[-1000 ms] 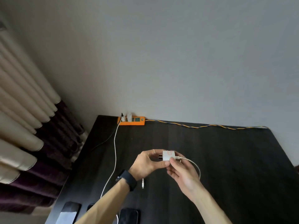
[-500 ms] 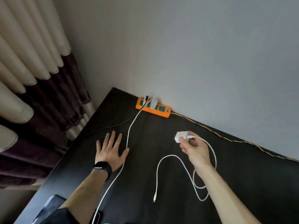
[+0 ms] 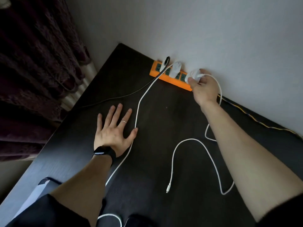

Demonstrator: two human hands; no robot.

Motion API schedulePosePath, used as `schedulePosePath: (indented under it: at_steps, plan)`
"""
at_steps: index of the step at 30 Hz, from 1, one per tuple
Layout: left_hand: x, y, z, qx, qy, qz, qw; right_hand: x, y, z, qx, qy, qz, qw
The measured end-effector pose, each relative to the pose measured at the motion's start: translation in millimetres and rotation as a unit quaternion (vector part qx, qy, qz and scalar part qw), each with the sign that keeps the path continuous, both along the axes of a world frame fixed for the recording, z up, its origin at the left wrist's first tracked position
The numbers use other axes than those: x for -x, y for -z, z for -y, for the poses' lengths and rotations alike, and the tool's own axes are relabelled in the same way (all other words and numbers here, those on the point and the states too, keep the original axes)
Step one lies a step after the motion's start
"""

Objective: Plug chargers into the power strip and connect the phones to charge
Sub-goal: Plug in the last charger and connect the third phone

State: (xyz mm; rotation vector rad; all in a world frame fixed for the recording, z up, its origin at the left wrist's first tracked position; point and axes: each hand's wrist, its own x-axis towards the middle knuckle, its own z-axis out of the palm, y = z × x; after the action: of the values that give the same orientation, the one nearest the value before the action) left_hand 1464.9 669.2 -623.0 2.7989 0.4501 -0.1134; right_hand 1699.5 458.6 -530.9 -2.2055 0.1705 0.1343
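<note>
Reaching in the head view, the right hand (image 3: 203, 90) has carried the white charger (image 3: 193, 75), held in a pinch, from mid-table onto the power strip (image 3: 170, 81) directly beneath the grip; seating appears imminent. The left hand (image 3: 113, 132) stays flat, fingers spread, well apart.

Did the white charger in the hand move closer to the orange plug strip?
Yes. The white charger, gripped by the right hand, went toward the wall and now meets the orange power strip's right end.
</note>
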Motion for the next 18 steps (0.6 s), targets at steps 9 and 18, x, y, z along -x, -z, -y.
schedulePosePath:
  at_steps: [9,18]
  plan:
    - [-2.1,-0.7,0.6,-0.009,-0.004,0.001,1.0,-24.7,5.9,5.8,0.085,-0.056,-0.025,0.995]
    - [-1.9,1.3,0.8,-0.015,-0.009,0.01,1.0,-24.8,-3.0,-15.2,0.217,-0.142,0.055,0.964]
